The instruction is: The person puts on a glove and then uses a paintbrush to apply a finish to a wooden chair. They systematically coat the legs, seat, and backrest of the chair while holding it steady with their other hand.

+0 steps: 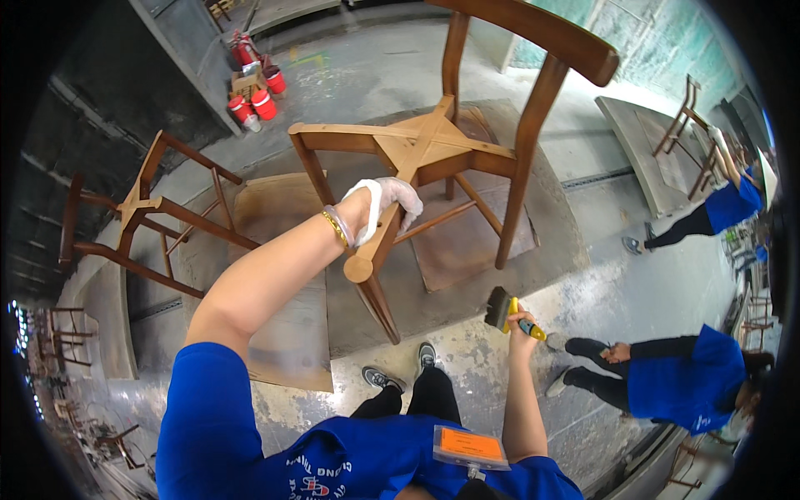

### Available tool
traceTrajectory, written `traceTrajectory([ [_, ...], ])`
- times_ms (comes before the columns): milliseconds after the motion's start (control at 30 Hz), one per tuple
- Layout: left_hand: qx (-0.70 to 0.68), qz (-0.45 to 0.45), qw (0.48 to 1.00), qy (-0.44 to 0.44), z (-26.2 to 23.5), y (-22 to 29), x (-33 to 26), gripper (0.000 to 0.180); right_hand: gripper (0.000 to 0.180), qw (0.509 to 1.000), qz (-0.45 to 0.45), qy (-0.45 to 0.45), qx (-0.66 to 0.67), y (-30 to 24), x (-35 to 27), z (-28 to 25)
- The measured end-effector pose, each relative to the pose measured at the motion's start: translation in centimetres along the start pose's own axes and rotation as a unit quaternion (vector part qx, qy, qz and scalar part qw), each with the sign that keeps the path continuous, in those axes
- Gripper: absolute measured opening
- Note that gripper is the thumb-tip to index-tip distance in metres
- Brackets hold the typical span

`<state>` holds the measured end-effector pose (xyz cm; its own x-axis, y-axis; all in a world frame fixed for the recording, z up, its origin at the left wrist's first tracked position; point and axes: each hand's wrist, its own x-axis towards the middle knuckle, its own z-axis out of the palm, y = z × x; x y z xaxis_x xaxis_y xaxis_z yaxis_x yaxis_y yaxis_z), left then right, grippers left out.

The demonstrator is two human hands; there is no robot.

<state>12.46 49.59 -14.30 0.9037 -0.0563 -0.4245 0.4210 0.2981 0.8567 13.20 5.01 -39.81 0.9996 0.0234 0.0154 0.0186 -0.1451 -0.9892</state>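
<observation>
A brown wooden chair point(433, 137) without a seat panel stands in front of me, its paler cross-braced seat frame on top. My left hand point(392, 200), in a thin whitish glove, reaches out to the chair's near seat rail. Its fingers curl over the rail; their tips are hidden on the far side. Down to the right, my bare right hand point(522, 327) is closed round the handle of a paintbrush point(500, 308). That brush has wide dark bristles and a yellow and dark handle. Its bristles point left and stay apart from the chair.
Another wooden chair frame point(142, 204) stands on the left, near stained cardboard point(287, 333). Red buckets point(263, 103) are grouped at the far left. A co-worker in blue point(679, 379) stands close on my right, and another co-worker point(725, 204) is farther off by a chair.
</observation>
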Motion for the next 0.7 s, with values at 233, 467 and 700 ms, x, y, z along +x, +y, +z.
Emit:
traceTrajectory([
  [233,0.004,0.082,0.994,0.068,1.7,-1.8,0.4,0.016,0.013,0.979,0.168,0.103,0.043,1.3,-3.4,-13.1],
  [467,-0.059,0.142,0.955,0.254,8.1,-1.9,5.6,0.011,0.012,0.991,0.122,0.020,-0.046,5.2,2.3,-17.1],
  [700,-0.324,0.178,0.845,0.386,9.3,0.9,20.8,0.024,0.011,0.991,0.126,-0.004,-0.041,7.2,7.0,-19.0],
])
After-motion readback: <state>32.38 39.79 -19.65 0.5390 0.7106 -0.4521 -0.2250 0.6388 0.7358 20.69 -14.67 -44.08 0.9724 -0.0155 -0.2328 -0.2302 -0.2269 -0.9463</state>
